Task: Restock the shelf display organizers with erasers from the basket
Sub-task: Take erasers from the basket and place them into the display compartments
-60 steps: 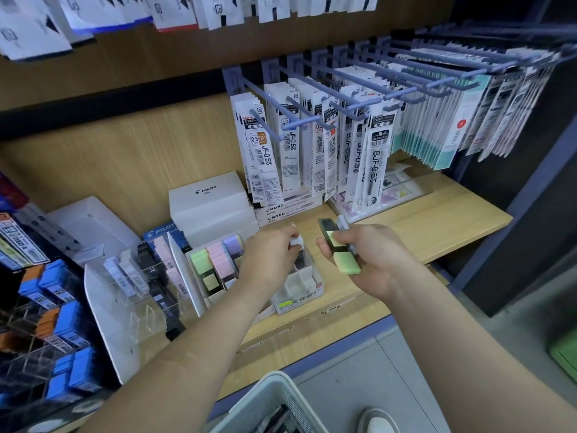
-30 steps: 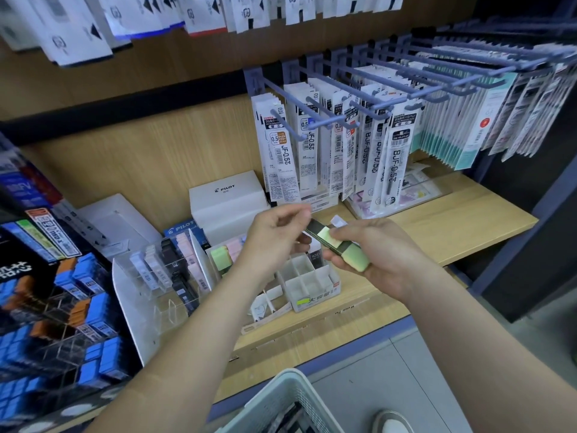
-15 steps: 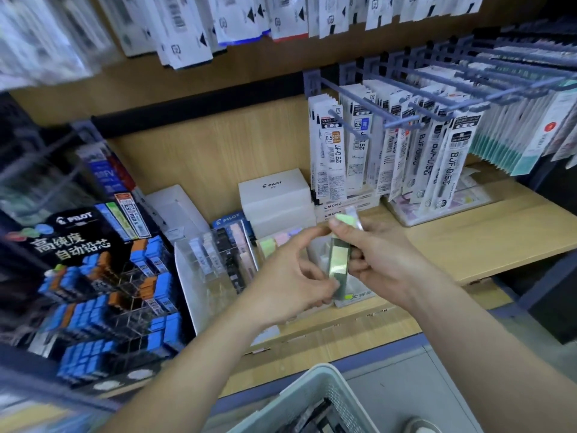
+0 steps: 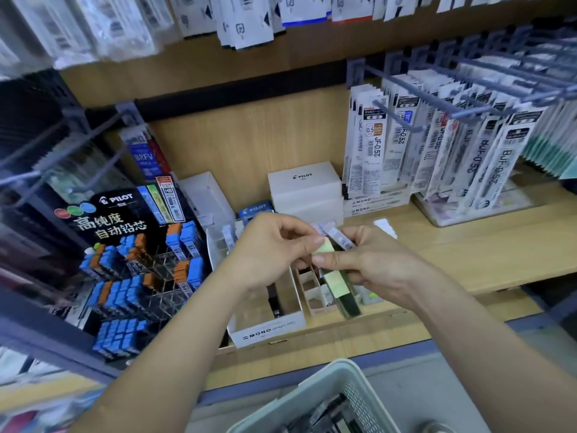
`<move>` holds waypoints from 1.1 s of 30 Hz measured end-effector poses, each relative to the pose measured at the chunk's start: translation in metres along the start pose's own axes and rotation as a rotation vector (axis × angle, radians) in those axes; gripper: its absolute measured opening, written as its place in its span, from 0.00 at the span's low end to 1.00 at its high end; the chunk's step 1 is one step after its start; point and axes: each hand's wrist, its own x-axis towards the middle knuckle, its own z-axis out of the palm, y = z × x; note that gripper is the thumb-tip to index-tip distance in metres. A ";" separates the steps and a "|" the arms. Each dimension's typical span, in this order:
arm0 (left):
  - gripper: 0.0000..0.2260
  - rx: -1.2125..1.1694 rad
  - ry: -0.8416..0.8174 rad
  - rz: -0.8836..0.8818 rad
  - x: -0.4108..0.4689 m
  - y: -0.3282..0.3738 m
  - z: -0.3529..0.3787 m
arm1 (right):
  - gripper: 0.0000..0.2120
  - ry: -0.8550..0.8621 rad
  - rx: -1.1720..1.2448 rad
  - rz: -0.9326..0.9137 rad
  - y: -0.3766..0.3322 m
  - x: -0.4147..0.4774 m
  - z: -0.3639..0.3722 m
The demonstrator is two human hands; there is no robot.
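My right hand holds a small bundle of long eraser packs, dark green with pale green bands, over the shelf. My left hand pinches the pale green top end of one pack in that bundle. Below my hands stand the display organizers: a white MONO box and a divided white tray beside it. The white basket with more dark packs sits at the bottom edge.
A PILOT lead display with blue and orange cases stands at the left. White PILOT boxes sit at the shelf's back. Refill packs hang on hooks at the right. The wooden shelf stretches off to the right.
The view has swung left and closer. The eraser bundle in my right hand has turned from lying flat to nearly upright. My left hand came off the organizer and now pinches its top end.
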 end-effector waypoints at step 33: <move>0.05 1.046 0.252 0.397 0.040 -0.064 0.005 | 0.07 0.287 0.315 -0.038 0.006 0.000 -0.020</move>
